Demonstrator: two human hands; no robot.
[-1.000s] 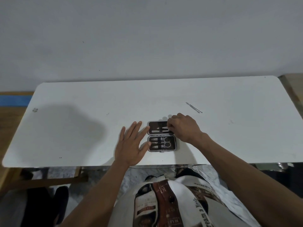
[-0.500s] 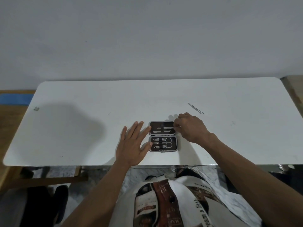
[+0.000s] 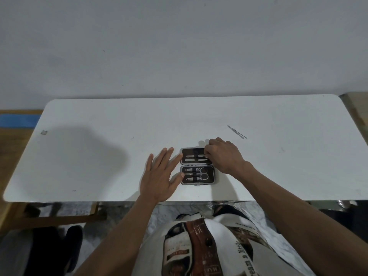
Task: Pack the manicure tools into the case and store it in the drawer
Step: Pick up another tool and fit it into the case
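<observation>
The small black manicure case (image 3: pixel 192 151) lies open in two halves on the white table (image 3: pixel 95 172), near its front edge. The near half holds scissors (image 3: pixel 204 174) and clippers (image 3: pixel 191 169) under a strap. In the far half lie two slim metal tools (image 3: pixel 194 158). My left hand (image 3: pixel 159 176) rests flat with fingers spread, its fingertips against the case's left edge. My right hand (image 3: pixel 224 156) is curled over the far half's right end, fingertips pinched on the end of a slim tool there. One thin metal tool (image 3: pixel 237 131) lies loose on the table, beyond my right hand.
A grey wall stands right behind the table. A wooden floor with a blue strip (image 3: pixel 18 120) shows at the left. Wooden furniture (image 3: pixel 356 108) is at the right corner. Below the table's front edge is my lap.
My right hand drew back to the right off the far half, then returned left onto its right end. My left hand has stayed flat beside the case.
</observation>
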